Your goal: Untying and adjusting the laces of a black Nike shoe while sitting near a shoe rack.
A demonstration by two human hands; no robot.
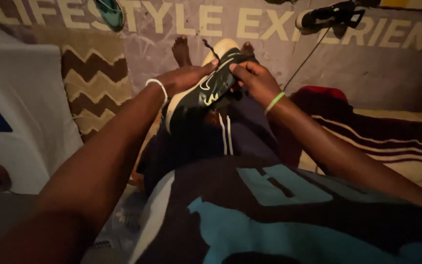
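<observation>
A seated person holds a dark shoe [206, 93] over the lap in dim light, both hands closed on it. The left hand [184, 78], a white band at its wrist, cups the shoe's near side with fingers curled against the upper; the right hand [252, 78], a green band at its wrist, pinches the top of the shoe near the lace [210, 49], fingertips pressed together on the tongue area. The shoe sits above the dark shorts [221, 137], between the knees, with two bare feet [181, 49] just beyond it on the floor. Its long axis runs diagonally, from the pale-edged heel at lower left, nearest the body, up to the toe at upper right, pointing away from the person; it lies tilted partly onto its side, the pale sole rim toward the left hand. As a judgement, the grip is at risk mainly at the pinch: a pull on the loose lace end could slip it free of the fingers, and in this poor light an eyelet would be easy to miss. A second shoe [326, 17] lies well apart on the floor, a zigzag rug [94, 83] to the left, a striped cloth [391, 142] to the right.
</observation>
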